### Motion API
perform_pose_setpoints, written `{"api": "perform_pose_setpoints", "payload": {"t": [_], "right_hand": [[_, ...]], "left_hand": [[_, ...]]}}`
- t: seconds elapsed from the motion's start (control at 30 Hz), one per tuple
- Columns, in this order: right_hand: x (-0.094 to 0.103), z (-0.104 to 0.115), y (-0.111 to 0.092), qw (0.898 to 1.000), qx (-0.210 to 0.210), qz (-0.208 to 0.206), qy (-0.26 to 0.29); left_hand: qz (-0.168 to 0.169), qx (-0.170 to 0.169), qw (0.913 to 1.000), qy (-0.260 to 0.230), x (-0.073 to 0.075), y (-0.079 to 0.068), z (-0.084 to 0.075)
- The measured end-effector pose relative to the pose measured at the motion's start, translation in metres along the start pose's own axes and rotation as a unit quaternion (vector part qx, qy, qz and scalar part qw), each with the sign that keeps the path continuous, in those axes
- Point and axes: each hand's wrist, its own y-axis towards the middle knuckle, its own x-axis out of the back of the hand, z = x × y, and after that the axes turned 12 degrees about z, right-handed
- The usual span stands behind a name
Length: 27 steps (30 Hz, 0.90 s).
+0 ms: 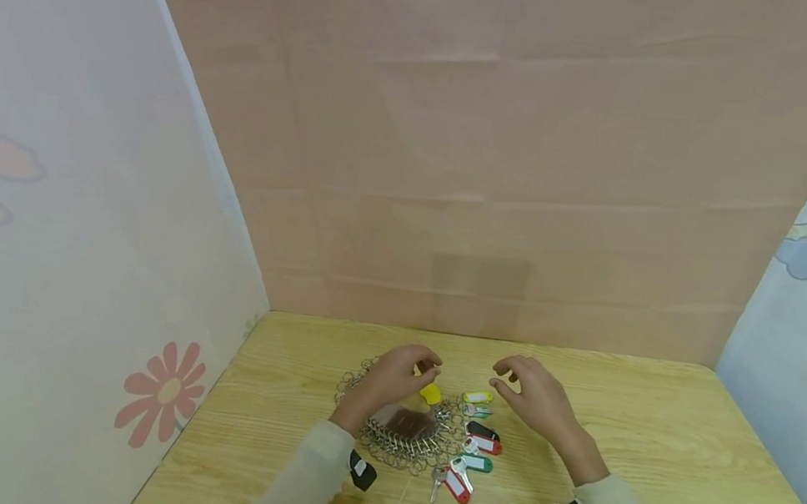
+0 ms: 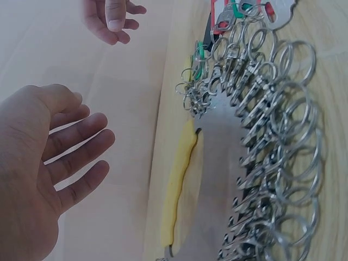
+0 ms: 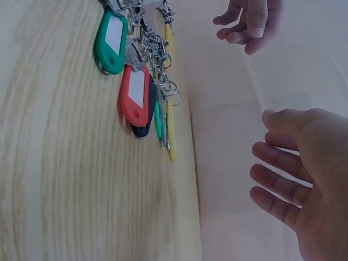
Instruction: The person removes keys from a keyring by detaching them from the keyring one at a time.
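Observation:
A flat metal key holder plate (image 1: 408, 422) with a yellow handle (image 2: 179, 185) lies on the table. Snap clips and split rings (image 2: 296, 125) line its edge. On its right side hang keys (image 1: 464, 473) with coloured tags: yellow (image 1: 478, 396), black (image 1: 481, 431), green (image 1: 477, 463) and red (image 3: 135, 97). My left hand (image 1: 395, 379) hovers over the plate near the handle, fingers loosely bent, holding nothing. Beyond the tags, my right hand (image 1: 539, 399) is raised above the table with relaxed fingers, also holding nothing. The palms face each other. My left forearm hides part of the ring row.
The wooden table (image 1: 644, 450) carries all of this. A thin pale strip (image 1: 399, 499) lies in front of the rings. A brown sheet (image 1: 491, 153) stands behind the table, with patterned panels (image 1: 92, 264) at either side.

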Motion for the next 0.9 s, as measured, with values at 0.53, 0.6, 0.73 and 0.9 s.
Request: {"api": "perform_pose_setpoints", "payload": {"t": [0.53,0.6,0.73,0.9], "right_hand": [[-0.026,0.001,0.006,1.000,0.021,-0.005,-0.003],[-0.028,0.002,0.007,1.000,0.021,-0.002,-0.004],[-0.033,0.004,0.008,1.000,-0.001,0.021,0.000],[-0.038,0.007,0.009,1.000,-0.015,0.025,0.002]], "left_hand": [[0.052,0.027,0.9959,-0.070,-0.021,0.002,0.001],[0.053,0.025,0.9958,-0.071,-0.024,0.003,0.003],[0.048,0.020,0.9967,-0.063,-0.029,0.006,0.004],[0.038,0.022,0.9985,-0.032,-0.034,0.009,0.006]]}}
